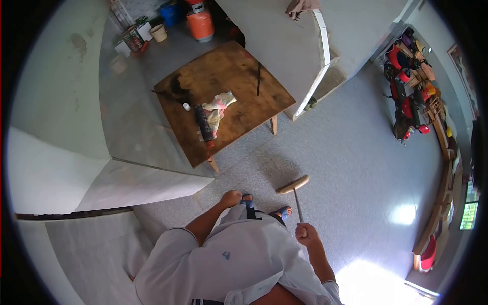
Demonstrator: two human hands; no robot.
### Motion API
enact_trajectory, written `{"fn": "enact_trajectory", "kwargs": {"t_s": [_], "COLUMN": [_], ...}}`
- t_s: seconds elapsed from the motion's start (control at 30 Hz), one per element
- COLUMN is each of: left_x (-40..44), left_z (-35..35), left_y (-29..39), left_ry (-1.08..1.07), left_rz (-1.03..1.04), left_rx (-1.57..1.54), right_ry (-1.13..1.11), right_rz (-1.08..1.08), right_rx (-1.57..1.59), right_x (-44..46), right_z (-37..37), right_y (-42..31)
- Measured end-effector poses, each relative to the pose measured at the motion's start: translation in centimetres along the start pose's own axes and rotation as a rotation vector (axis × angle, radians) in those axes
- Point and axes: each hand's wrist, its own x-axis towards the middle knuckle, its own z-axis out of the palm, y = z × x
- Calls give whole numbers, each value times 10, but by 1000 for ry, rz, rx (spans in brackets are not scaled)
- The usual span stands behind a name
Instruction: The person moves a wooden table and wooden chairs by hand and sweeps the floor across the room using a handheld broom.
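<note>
My right hand (pixel 306 234) is closed around the grey handle of a broom (pixel 294 185). The broom's long, tan head rests on the floor a little ahead of my sandalled feet. My left hand (pixel 231 198) hangs in front of my body, curled into a fist, and nothing shows sticking out of it. Ahead stands a brown wooden table (pixel 249 114) with dark stains. On it lie a crumpled patterned cloth (pixel 219 103), a dark cylinder (pixel 204 123) with an orange-red end, a small white object (pixel 186 107) and a thin dark stick (pixel 258 79).
Behind the table are an orange gas cylinder (pixel 200 25), a blue container (pixel 171 14) and a beige bucket (pixel 158 33). A low wall (pixel 284 51) borders the table on the right. Along the right side stand a red motorcycle (pixel 405 107) and wooden seating (pixel 432 213). A partition (pixel 147 185) is at left.
</note>
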Motion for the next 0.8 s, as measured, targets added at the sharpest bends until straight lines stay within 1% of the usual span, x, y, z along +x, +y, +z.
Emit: {"fn": "enact_trajectory", "kwargs": {"t_s": [0.03,0.1,0.13,0.2,0.23,0.3,0.33,0.4,0.43,0.5,0.53,0.6,0.63,0.7,0.73,0.8], "left_x": [-3,-8,-10,-21,-27,-40,-45,-55,-61,-68,-71,-75,-74,-72,-71,-69], "left_z": [-4,-12,-14,-18,-21,-27,-27,-24,-26,-30,-31,-31,-31,-33,-36,-36], "left_y": [8,16,13,-1,-9,-29,-47,-83,-91,-104,-106,-107,-106,-101,-91,-73], "left_ry": [6,-22,-18,19,21,-3,2,8,8,-45,-50,29,10,-6,-19,10], "left_rz": [2,-35,-35,-22,-24,-107,-111,-98,-96,-137,-129,-160,-140,-141,-128,-160], "left_rx": [-1,-49,-50,17,13,153,151,254,255,317,320,158,166,125,133,125], "right_ry": [-2,140,138,91,94,-112,-111,30,29,-125,-128,-196,-201,-249,-256,-130], "right_rz": [1,-77,-76,-112,-110,35,39,-23,-24,78,70,96,72,111,96,49], "right_rx": [-6,-99,-103,-210,-214,-209,-213,-132,-131,-28,-23,-69,-54,67,79,31], "right_x": [3,13,16,21,24,34,41,57,66,83,86,90,89,87,81,70], "right_z": [12,38,46,58,62,68,75,88,91,95,101,111,112,114,121,132], "right_y": [6,22,26,31,31,30,31,37,38,39,45,56,57,56,59,62]}}
